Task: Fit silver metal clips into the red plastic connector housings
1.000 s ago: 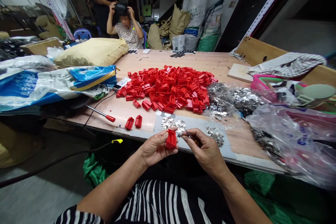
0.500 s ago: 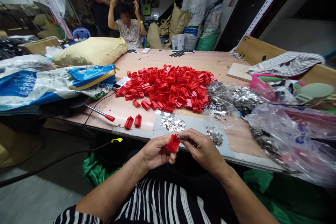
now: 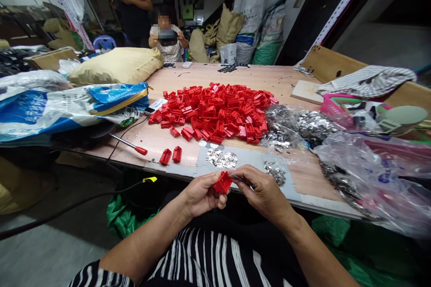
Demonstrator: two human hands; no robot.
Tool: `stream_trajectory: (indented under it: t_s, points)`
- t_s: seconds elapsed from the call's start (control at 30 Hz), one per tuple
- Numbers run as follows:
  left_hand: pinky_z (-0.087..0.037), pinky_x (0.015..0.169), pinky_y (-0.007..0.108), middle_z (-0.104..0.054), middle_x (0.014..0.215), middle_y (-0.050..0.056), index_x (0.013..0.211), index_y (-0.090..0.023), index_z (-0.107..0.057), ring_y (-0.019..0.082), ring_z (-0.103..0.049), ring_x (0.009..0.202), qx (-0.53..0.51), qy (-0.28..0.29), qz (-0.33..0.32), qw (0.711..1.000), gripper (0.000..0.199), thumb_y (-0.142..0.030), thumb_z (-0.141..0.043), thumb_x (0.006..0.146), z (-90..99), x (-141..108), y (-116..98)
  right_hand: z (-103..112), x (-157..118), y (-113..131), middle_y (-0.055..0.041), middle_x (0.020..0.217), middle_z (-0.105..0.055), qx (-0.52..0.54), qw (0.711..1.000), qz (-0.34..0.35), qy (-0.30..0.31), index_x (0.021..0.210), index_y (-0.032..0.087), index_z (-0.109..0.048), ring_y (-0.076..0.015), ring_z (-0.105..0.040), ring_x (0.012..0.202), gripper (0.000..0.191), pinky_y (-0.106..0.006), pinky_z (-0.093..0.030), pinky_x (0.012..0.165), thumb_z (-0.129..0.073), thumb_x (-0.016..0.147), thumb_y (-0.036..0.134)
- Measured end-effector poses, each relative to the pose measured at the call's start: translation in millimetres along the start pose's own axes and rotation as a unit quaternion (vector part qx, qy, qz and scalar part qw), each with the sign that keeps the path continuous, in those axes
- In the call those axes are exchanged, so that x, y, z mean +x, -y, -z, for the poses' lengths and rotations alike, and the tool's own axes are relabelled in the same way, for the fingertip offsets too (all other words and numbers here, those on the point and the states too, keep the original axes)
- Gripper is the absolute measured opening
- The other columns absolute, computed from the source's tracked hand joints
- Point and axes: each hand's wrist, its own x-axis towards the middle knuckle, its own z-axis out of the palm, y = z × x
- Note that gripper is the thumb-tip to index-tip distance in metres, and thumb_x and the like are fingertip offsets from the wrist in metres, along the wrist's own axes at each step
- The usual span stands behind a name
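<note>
My left hand [image 3: 202, 196] is closed on a small red plastic housing [image 3: 222, 183], held just off the table's front edge with its hollow side showing. My right hand [image 3: 261, 192] pinches a pair of thin dark tweezers [image 3: 239, 179], whose tip meets the housing's right upper edge. Whether the tip grips a small piece cannot be made out. Just beyond my hands, a pile of flat silvery metal pieces [image 3: 221, 158] lies on a grey sheet [image 3: 245, 154]. A smaller heap of metal bits [image 3: 274, 172] is to its right. Two red housings [image 3: 171, 155] stand apart on the left.
A large heap of red housings [image 3: 215, 112] covers the table's middle. Bags of metal pieces [image 3: 289, 123] and clear plastic [image 3: 377, 175] lie right. A red-handled screwdriver [image 3: 134, 147] and a blue-white sack [image 3: 74, 107] are left. Two people [image 3: 168, 42] are across the table.
My hands stay nearly in place; the tweezers' tip and red housing have shifted slightly. Across the table, the seated person has lowered a dark object from overhead to face height.
</note>
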Motion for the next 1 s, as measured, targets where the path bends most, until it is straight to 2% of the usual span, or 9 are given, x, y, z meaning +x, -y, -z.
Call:
stream_trajectory:
  t_s: [0.17, 0.3, 0.4, 0.53, 0.63, 0.8, 1.0]
  points:
    - [-0.044, 0.048, 0.019, -0.063, 0.068, 0.005, 0.093, -0.013, -0.061, 0.01, -0.059, 0.048, 0.008, 0.006, 0.008, 1.0, 0.024, -0.036, -0.062, 0.085, -0.9, 1, 2, -2, -2, -2, -0.0047, 0.092, -0.07, 0.01, 1.0, -0.013, 0.018, 0.102, 0.025, -0.067, -0.0187, -0.066, 0.086, 0.024, -0.032, -0.053, 0.076, -0.051, 0.088, 0.012]
    - [-0.045, 0.048, 0.019, -0.063, 0.068, 0.005, 0.095, -0.013, -0.062, 0.01, -0.058, 0.048, 0.013, 0.007, 0.009, 1.0, 0.024, -0.034, -0.062, 0.085, 0.7, 1, 3, 0, -1, -1, -0.0047, 0.091, -0.069, 0.055, 0.995, -0.063, 0.057, 0.103, 0.024, -0.068, -0.0175, -0.065, 0.084, 0.022, -0.029, -0.052, 0.076, -0.05, 0.091, 0.018]
    - [-0.044, 0.048, 0.018, -0.063, 0.07, 0.005, 0.11, -0.016, -0.061, 0.009, -0.058, 0.049, 0.018, 0.0, -0.001, 1.0, 0.029, -0.033, -0.06, 0.086, 0.8, -1, 2, 5, -2, -4, -0.0048, 0.093, -0.068, 0.102, 0.987, -0.097, 0.083, 0.1, 0.023, -0.069, -0.0176, -0.064, 0.087, 0.021, -0.028, -0.05, 0.078, -0.049, 0.094, 0.027]
    - [-0.044, 0.048, 0.017, -0.063, 0.072, 0.005, 0.129, -0.024, -0.051, 0.009, -0.058, 0.049, 0.033, -0.008, -0.012, 0.999, 0.042, -0.033, -0.056, 0.089, -1.3, -3, 0, 8, -5, -15, -0.0049, 0.095, -0.068, 0.135, 0.975, -0.166, 0.059, 0.1, 0.02, -0.065, -0.0188, -0.063, 0.088, 0.023, -0.029, -0.049, 0.079, -0.052, 0.092, 0.037]
    - [-0.044, 0.047, 0.017, -0.062, 0.071, 0.004, 0.13, -0.024, -0.049, 0.009, -0.058, 0.047, 0.049, -0.01, -0.014, 0.999, 0.043, -0.036, -0.055, 0.089, -3.2, -3, 0, 4, -7, -22, -0.0021, 0.088, -0.065, 0.144, 0.968, -0.198, 0.048, 0.096, 0.02, -0.06, -0.0168, -0.059, 0.081, 0.021, -0.027, -0.047, 0.074, -0.054, 0.09, 0.04]
    - [-0.044, 0.044, 0.017, -0.062, 0.069, 0.004, 0.127, -0.023, -0.049, 0.009, -0.057, 0.044, 0.068, -0.003, -0.017, 0.998, 0.04, -0.034, -0.056, 0.088, -3.0, -2, 3, -6, -7, -22, 0.0027, 0.077, -0.053, 0.193, 0.96, -0.194, 0.059, 0.084, 0.02, -0.054, -0.0124, -0.051, 0.072, 0.019, -0.023, -0.043, 0.067, -0.058, 0.087, 0.038]
    - [-0.042, 0.04, 0.017, -0.063, 0.07, 0.002, 0.127, -0.023, -0.049, 0.008, -0.056, 0.041, 0.084, 0.008, -0.017, 0.996, 0.044, -0.035, -0.06, 0.086, -1.2, 2, 3, -5, -6, -22, 0.0041, 0.072, -0.046, 0.268, 0.934, -0.219, 0.086, 0.081, 0.019, -0.051, -0.0099, -0.041, 0.062, 0.024, -0.022, -0.037, 0.057, -0.06, 0.086, 0.041]
